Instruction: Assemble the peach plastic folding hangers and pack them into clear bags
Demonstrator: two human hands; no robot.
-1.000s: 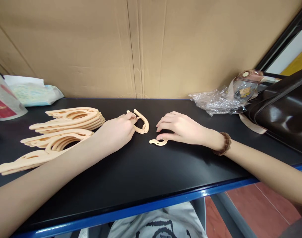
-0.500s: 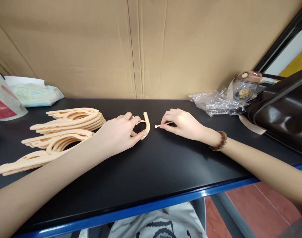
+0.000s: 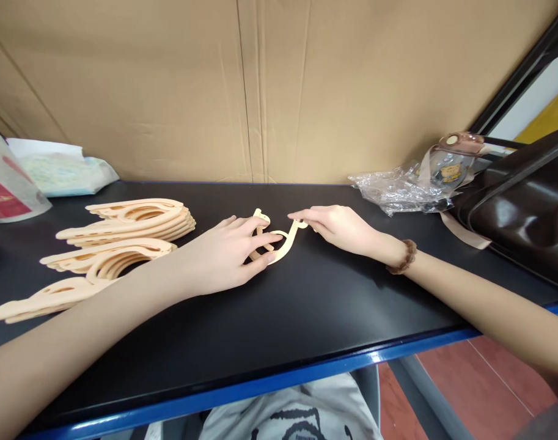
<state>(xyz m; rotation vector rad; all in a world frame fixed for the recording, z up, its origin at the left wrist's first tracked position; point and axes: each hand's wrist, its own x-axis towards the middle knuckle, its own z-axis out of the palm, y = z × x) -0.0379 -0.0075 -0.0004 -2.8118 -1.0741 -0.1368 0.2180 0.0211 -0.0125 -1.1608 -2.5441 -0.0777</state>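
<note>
**Holding a pale hanger between two hands on a black table**

The person's left hand [image 3: 235, 253] has its thumb and fingers closed on a pale hanger [image 3: 285, 249], which sits near the middle of the table [image 3: 269, 318], between the two hands. The right hand [image 3: 343, 226] stands apart from the left, its fingertips at the small hook [image 3: 299, 224] on the hanger's right end; the fingers cover much of that spot, so whether they pinch the hook or only press on it cannot be told. A fuzzy brown band [image 3: 403, 256] circles the right wrist.

The table is smooth and black, with faint shine and a bright blue edge [image 3: 269, 386] along the near side. Plain brown cardboard [image 3: 168, 91], creased down the middle, stands upright behind it. To the left lie a back stack [image 3: 132, 223] and a front stack [image 3: 68, 294] of matching hangers, the latter partly behind the left forearm. Beyond them are a tissue packet [image 3: 68, 173] and a cup [image 3: 6, 189]. At the right, crumpled plastic wrap [image 3: 398, 186] lies beside a clear bottle [image 3: 446, 168] with a strap [image 3: 466, 230], next to a shiny dark bag [image 3: 521, 201]. Below the table, reddish floor tiles [image 3: 494, 373] and a printed pale cloth [image 3: 301, 409] show.
</note>
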